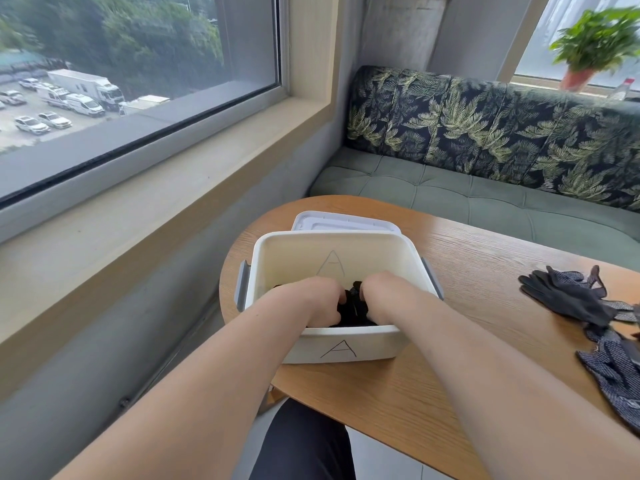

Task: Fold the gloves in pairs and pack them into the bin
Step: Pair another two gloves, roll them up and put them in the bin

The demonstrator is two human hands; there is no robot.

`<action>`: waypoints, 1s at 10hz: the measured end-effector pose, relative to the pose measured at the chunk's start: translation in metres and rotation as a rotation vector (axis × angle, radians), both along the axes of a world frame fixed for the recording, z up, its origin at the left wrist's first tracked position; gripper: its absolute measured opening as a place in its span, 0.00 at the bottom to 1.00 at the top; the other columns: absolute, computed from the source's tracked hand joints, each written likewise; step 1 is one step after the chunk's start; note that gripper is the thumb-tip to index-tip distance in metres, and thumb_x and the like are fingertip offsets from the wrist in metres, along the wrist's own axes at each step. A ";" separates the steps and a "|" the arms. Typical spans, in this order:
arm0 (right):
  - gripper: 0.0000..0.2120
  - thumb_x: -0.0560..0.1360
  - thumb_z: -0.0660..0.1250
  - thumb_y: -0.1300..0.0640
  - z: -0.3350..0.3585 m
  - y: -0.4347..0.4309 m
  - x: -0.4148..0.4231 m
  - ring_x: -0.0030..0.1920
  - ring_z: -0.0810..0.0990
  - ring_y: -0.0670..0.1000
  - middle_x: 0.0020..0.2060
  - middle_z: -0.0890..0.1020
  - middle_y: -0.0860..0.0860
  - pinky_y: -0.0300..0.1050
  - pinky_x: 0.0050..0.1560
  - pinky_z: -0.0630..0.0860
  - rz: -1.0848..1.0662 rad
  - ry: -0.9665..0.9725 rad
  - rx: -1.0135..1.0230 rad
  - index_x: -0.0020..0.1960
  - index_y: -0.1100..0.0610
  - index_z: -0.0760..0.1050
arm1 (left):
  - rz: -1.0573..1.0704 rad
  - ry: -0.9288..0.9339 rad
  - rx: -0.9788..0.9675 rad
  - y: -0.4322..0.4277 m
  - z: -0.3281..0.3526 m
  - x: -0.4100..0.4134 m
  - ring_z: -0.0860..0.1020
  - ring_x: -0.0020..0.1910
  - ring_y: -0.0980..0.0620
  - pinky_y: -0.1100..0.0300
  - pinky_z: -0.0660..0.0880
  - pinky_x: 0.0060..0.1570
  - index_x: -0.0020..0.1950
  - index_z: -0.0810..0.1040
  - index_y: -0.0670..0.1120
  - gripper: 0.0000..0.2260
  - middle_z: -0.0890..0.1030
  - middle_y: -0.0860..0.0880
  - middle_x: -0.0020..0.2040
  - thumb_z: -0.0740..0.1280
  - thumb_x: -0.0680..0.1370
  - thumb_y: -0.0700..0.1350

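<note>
- Both hands are down inside the white bin [341,344], side by side. The left hand [313,299] and right hand [388,296] each have fingers curled into the dark folded gloves [354,306].
- That bundle sits low in the bin, tight against its near wall. A little more dark fabric shows left of the left hand, so it looks like packing is underway rather than finished.
- First risk is the fold springing open. If both hands let go at once, soft glove fabric can unroll and spread across the bin floor, and the pair comes apart.
- Second risk is the bin sliding. It stands close to the counter [467,271] edge on its left side, so a hard downward or sideways push could nudge it toward that rim.
- The lid [346,221] lies just behind the bin, partly hidden by the far wall. A shove away from the person could drive the bin into it.
- Right of the bin, well apart from it, the loose gloves [568,299] lie in an overlapping heap, black ones mixed with a patterned glove [613,365].
- The danger there is mismatching. Grabbing from that tangle could pair a black glove with a patterned one.
- The patterned glove also reaches toward the counter's near edge, so a careless tug on the heap could drag it off.
</note>
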State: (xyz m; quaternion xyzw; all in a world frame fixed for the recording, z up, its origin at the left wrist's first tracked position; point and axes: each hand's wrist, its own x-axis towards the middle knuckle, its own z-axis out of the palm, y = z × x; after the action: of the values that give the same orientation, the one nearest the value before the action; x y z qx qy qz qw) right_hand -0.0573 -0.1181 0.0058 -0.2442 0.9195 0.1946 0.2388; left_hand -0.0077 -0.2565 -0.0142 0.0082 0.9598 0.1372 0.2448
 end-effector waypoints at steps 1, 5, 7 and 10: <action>0.16 0.83 0.66 0.60 0.001 -0.001 0.000 0.52 0.79 0.57 0.61 0.83 0.54 0.46 0.54 0.77 0.002 -0.047 0.003 0.71 0.56 0.79 | -0.003 -0.019 -0.002 0.000 0.000 -0.001 0.76 0.69 0.42 0.51 0.76 0.67 0.81 0.71 0.50 0.26 0.78 0.47 0.72 0.65 0.82 0.41; 0.11 0.82 0.68 0.62 0.014 -0.010 0.005 0.34 0.71 0.52 0.38 0.74 0.51 0.46 0.47 0.73 0.046 0.005 0.112 0.41 0.55 0.73 | 0.029 0.025 0.020 0.001 0.009 0.001 0.75 0.71 0.43 0.57 0.72 0.60 0.80 0.72 0.52 0.24 0.77 0.47 0.74 0.61 0.84 0.39; 0.12 0.81 0.67 0.63 0.038 0.009 0.006 0.42 0.75 0.55 0.45 0.78 0.54 0.47 0.45 0.76 0.133 0.117 -0.091 0.62 0.59 0.82 | 0.093 0.166 0.064 -0.001 0.036 0.006 0.76 0.70 0.44 0.51 0.74 0.69 0.78 0.75 0.53 0.23 0.77 0.49 0.73 0.59 0.84 0.38; 0.19 0.82 0.61 0.64 0.063 0.047 0.011 0.60 0.81 0.59 0.61 0.82 0.54 0.49 0.54 0.78 -0.004 0.366 -0.494 0.67 0.49 0.81 | 0.073 0.263 0.050 0.017 0.077 0.009 0.77 0.68 0.48 0.55 0.73 0.65 0.79 0.73 0.54 0.23 0.77 0.53 0.74 0.58 0.85 0.39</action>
State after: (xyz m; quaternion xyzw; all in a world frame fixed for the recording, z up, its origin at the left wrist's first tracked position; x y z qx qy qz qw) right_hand -0.0467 -0.0712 0.0688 -0.2537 0.9673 0.0054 0.0030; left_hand 0.0017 -0.2396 0.0629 -0.0026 0.9795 0.1676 0.1113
